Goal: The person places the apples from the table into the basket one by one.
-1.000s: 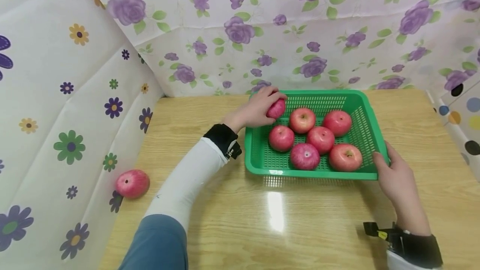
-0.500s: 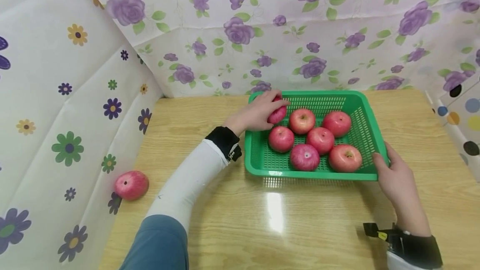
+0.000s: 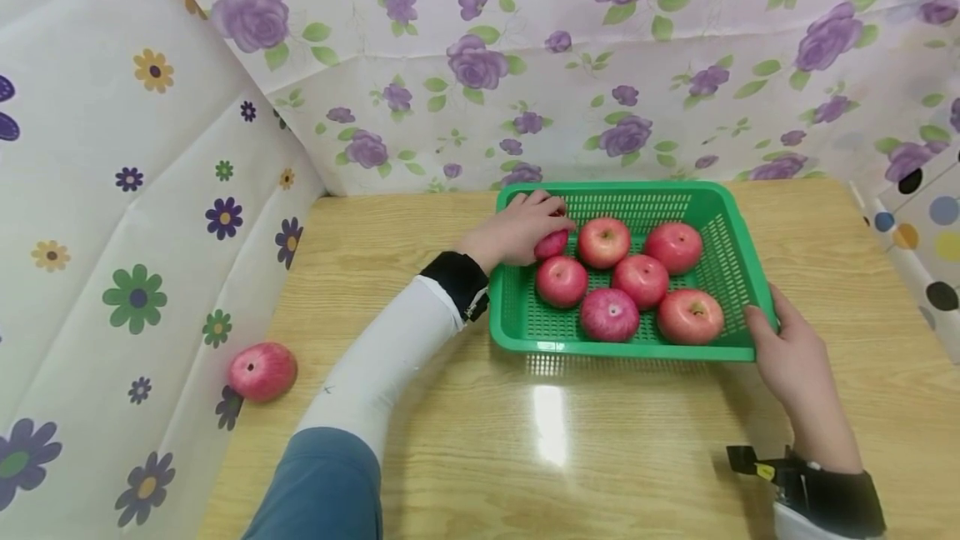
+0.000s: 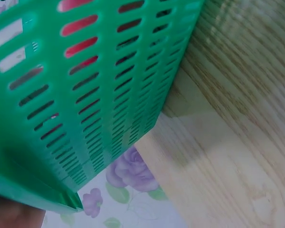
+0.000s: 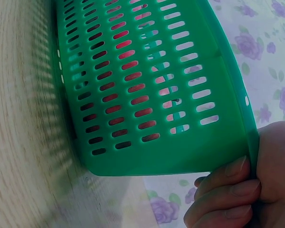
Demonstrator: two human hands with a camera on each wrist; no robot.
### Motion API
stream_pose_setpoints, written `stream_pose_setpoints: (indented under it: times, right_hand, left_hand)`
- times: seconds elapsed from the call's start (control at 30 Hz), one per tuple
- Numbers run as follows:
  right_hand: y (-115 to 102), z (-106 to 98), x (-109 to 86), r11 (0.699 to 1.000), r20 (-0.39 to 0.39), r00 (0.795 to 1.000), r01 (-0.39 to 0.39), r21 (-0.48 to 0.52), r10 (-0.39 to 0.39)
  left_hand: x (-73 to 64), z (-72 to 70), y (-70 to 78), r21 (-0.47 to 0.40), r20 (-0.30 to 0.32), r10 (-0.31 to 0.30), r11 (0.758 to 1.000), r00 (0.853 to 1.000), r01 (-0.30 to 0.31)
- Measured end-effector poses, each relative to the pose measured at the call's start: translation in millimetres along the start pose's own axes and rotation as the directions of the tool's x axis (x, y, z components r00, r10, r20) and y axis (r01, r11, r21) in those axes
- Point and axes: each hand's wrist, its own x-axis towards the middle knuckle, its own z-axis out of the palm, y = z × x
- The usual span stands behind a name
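A green plastic basket (image 3: 622, 349) with slotted walls stands on the wooden table, with several red apples inside. My left hand (image 3: 517, 229) reaches over its left rim and holds an apple (image 3: 552, 245) in the back left corner, the fingers bent over its top. Much of that apple is hidden under the hand. Just in front of it lies another apple (image 3: 562, 282). My right hand (image 3: 797, 350) grips the front right corner of the basket, thumb over the rim; in the right wrist view the fingers (image 5: 228, 190) curl under the rim from outside.
A single apple (image 3: 262, 372) lies on the table's left side, against the flower-printed sheet (image 3: 142, 215). Behind the basket hangs a purple-flowered sheet (image 3: 420, 65). The wooden tabletop (image 3: 465, 440) extends in front of the basket.
My left hand has come slightly down and toward the front with the apple, lower inside the basket. The right hand and the basket have stayed put.
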Motion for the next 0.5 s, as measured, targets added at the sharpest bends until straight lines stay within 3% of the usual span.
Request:
stream_pose_setpoints:
  times: [0.17, 0.5]
  right_hand:
    - [-1.2, 0.6, -0.3, 1.000, -0.005, 1.000, 0.012, -0.001, -0.012]
    - [0.8, -0.2, 0.4, 1.000, 0.000, 1.000, 0.013, 0.007, -0.013]
  left_hand:
    - [-2.2, -1.4, 3.1, -0.003, 0.039, -0.017, 1.000, 0.999, 0.017]
    - [-6.2, -4.2, 1.2, -0.074, -0.004, -0.006, 0.997, 1.000, 0.006]
